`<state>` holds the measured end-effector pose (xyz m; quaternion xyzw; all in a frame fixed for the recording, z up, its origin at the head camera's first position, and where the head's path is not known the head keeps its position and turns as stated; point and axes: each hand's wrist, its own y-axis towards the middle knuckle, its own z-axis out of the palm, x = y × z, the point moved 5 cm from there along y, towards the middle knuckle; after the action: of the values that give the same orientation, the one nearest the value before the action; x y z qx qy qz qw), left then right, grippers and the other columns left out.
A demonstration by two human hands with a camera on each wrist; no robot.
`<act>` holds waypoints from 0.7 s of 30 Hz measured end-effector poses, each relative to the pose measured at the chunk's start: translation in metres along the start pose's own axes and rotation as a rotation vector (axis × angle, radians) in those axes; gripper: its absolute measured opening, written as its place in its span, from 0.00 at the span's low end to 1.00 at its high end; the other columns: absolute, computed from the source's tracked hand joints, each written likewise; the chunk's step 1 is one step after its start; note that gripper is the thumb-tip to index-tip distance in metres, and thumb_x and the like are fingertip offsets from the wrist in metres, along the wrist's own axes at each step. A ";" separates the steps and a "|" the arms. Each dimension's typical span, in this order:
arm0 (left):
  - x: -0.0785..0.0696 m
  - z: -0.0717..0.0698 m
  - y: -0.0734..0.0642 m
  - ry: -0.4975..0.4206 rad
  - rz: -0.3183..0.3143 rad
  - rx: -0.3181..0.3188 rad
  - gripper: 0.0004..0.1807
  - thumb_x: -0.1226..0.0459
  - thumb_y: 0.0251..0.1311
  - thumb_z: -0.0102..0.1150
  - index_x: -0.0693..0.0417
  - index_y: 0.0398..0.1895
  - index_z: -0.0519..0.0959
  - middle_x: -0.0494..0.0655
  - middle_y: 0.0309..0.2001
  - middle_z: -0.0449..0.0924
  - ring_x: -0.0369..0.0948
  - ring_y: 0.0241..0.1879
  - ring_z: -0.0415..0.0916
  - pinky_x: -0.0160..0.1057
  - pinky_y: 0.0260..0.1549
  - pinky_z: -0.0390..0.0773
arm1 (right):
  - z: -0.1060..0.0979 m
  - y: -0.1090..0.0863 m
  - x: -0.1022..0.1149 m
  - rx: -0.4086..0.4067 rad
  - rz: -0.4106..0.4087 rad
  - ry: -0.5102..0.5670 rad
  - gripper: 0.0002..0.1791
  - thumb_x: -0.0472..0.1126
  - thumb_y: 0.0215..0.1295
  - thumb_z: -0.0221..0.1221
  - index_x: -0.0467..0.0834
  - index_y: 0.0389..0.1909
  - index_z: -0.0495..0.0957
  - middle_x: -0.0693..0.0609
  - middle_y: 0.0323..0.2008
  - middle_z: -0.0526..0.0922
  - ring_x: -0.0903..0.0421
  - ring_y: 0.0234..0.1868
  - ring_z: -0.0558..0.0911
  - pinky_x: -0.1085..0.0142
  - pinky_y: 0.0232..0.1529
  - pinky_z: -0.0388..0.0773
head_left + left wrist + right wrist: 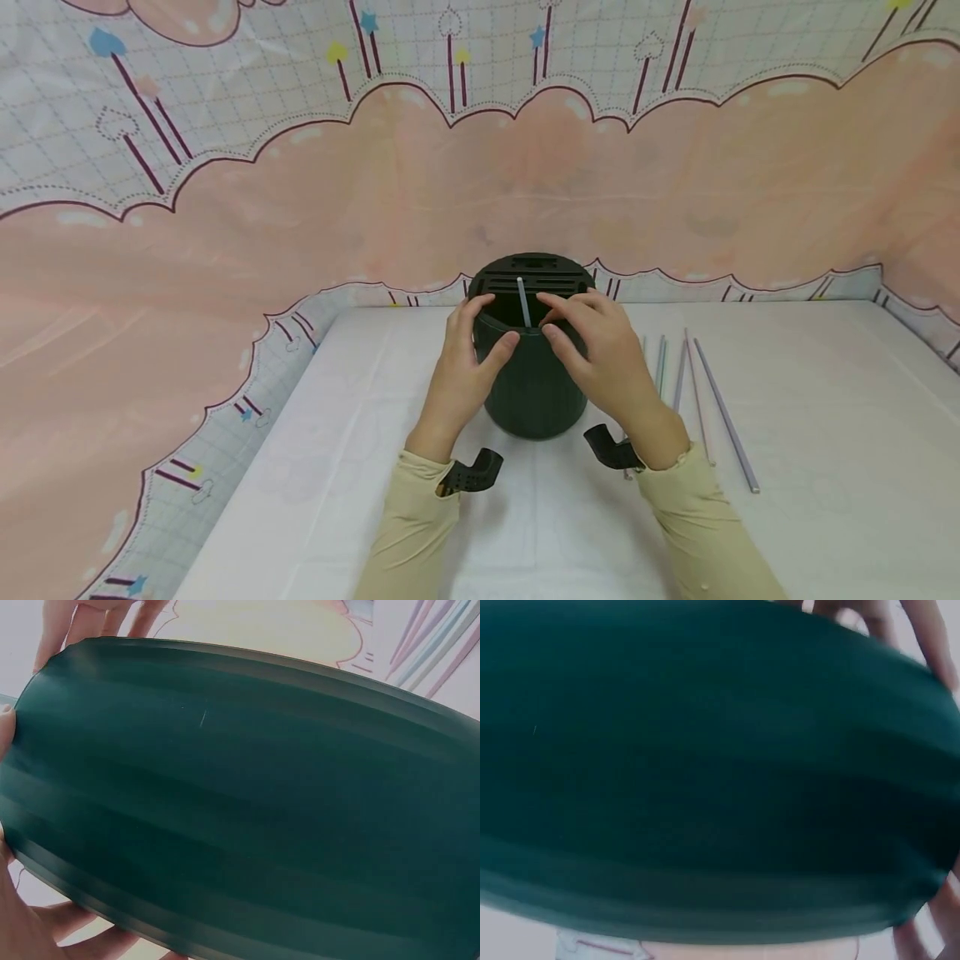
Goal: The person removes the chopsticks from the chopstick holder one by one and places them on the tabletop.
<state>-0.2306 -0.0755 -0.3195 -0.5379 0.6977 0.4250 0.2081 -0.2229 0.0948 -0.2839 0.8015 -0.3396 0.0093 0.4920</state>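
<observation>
A dark green bin (534, 387) stands upright on the table, a slotted panel (532, 275) rising at the back of its open top. One pale straw (524, 302) leans in the opening, its lower end hidden behind the front rim. My left hand (468, 354) holds the bin at its left rim, fingers along the side and thumb at the front. Over the right rim, my right hand (603, 354) grips with its thumb in front and fingers reaching across the opening. The bin's green wall (240, 795) fills most of both wrist views.
Several thin straws (727, 417) in grey, pink and green lie on the white table (840, 417) right of the bin, partly behind my right forearm. A patterned peach cloth (300, 250) hangs behind the table and along its left side.
</observation>
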 end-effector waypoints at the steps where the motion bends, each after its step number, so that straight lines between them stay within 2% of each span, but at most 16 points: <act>1: 0.000 0.000 0.000 0.000 -0.002 -0.001 0.30 0.38 0.55 0.44 0.24 0.62 0.52 0.40 0.67 0.44 0.45 0.63 0.52 0.53 0.52 0.63 | 0.001 0.000 0.001 -0.009 0.008 -0.023 0.18 0.40 0.60 0.56 0.43 0.53 0.73 0.52 0.34 0.79 0.51 0.46 0.71 0.53 0.60 0.54; 9: 0.000 0.001 0.000 -0.014 0.005 0.003 0.30 0.39 0.55 0.45 0.24 0.62 0.53 0.40 0.67 0.43 0.44 0.63 0.53 0.53 0.52 0.64 | 0.011 -0.001 0.016 -0.057 0.036 -0.180 0.18 0.44 0.62 0.53 0.42 0.51 0.75 0.51 0.32 0.79 0.51 0.42 0.71 0.52 0.62 0.49; 16: 0.000 0.000 -0.001 -0.003 0.010 -0.002 0.31 0.38 0.54 0.46 0.24 0.61 0.53 0.39 0.67 0.45 0.44 0.62 0.53 0.55 0.52 0.62 | 0.013 -0.002 0.020 -0.022 0.056 -0.251 0.17 0.45 0.64 0.50 0.43 0.50 0.76 0.50 0.34 0.81 0.51 0.42 0.72 0.52 0.62 0.48; 21: 0.001 -0.001 -0.001 0.014 0.019 -0.012 0.31 0.38 0.54 0.46 0.24 0.61 0.54 0.39 0.67 0.45 0.43 0.63 0.53 0.54 0.52 0.62 | 0.016 -0.001 0.023 0.020 0.055 -0.282 0.16 0.46 0.65 0.48 0.44 0.44 0.79 0.51 0.37 0.81 0.51 0.43 0.72 0.51 0.63 0.46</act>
<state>-0.2301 -0.0767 -0.3201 -0.5355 0.7015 0.4275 0.1959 -0.2096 0.0700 -0.2844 0.7901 -0.4271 -0.0868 0.4310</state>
